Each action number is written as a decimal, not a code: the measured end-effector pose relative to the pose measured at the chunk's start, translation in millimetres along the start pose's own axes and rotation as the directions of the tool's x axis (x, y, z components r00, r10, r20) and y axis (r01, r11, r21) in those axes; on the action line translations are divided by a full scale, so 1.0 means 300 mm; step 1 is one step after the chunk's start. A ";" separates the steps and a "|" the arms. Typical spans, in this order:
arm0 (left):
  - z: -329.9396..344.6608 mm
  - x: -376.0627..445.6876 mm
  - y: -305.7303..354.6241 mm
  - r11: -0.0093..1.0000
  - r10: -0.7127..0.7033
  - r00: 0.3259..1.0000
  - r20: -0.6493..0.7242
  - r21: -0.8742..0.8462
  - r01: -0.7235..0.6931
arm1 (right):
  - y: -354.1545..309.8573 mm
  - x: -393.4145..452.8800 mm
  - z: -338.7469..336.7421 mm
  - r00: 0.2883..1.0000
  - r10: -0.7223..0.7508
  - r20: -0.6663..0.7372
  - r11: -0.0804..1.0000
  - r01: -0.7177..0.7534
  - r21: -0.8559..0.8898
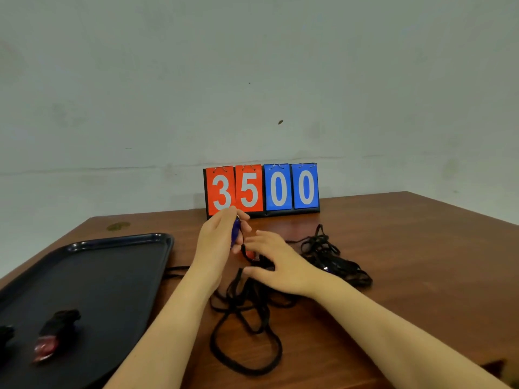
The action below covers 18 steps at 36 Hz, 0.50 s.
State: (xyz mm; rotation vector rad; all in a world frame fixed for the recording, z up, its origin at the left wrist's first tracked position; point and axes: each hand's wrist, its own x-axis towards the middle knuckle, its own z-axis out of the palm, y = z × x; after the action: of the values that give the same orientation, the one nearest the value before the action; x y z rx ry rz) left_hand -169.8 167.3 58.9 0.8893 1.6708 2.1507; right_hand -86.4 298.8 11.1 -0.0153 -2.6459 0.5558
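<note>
My left hand (216,242) is raised above the wooden table (407,276) and grips a small blue whistle-like piece (235,233) whose black cord hangs down from it. My right hand (280,265) lies just to its right, fingers spread over the tangle of black cords (247,313); whether it pinches a cord is hidden. A reddish piece (254,255) shows between the two hands. More bundled black cords (334,262) lie behind my right wrist.
A black tray (118,265) sits at the left, holding a red piece wrapped in black cord (53,335) and another dark bundle (5,335) at the frame edge. A flip scoreboard (262,189) reading 35 00 stands at the table's back edge by the wall.
</note>
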 end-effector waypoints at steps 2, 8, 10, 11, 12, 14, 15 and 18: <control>-0.003 0.002 0.004 1.000 0.010 0.999 -0.042 -0.018 -0.010 | 0.011 0.004 0.021 0.998 -0.035 0.048 0.999 0.037 -0.040; -0.024 0.006 0.000 1.000 0.014 0.992 -0.122 -0.009 -0.015 | -0.019 -0.015 -0.037 0.992 0.125 -0.029 0.973 -0.116 0.200; -0.027 0.013 -0.009 1.000 -0.007 0.988 -0.152 0.011 0.008 | -0.009 -0.022 -0.055 0.975 0.212 -0.060 0.931 -0.183 0.316; -0.028 0.018 -0.014 0.999 -0.019 0.986 -0.164 0.022 0.023 | -0.004 -0.024 -0.061 0.969 0.235 -0.080 0.912 -0.192 0.363; -0.029 0.022 -0.019 0.999 -0.033 0.984 -0.175 0.035 0.039 | 0.001 -0.023 -0.065 0.963 0.255 -0.093 0.891 -0.197 0.408; -0.034 0.030 -0.030 0.995 -0.056 0.980 -0.192 0.065 0.069 | 0.002 -0.024 -0.073 0.949 0.298 -0.104 0.838 -0.208 0.505; -0.038 0.033 -0.036 0.994 -0.062 0.980 -0.191 0.077 0.078 | 0.002 -0.022 -0.075 0.942 0.318 -0.105 0.808 -0.211 0.551; -0.043 0.032 -0.047 0.990 -0.079 0.984 -0.160 0.100 0.096 | 0.003 -0.018 -0.082 0.924 0.360 -0.127 0.737 -0.198 0.646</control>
State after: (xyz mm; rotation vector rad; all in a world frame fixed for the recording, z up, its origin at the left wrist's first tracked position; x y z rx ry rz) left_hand -187.5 166.8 46.6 0.6761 1.8785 2.1368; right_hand -71.4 308.4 28.8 -0.2730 -2.1054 1.4209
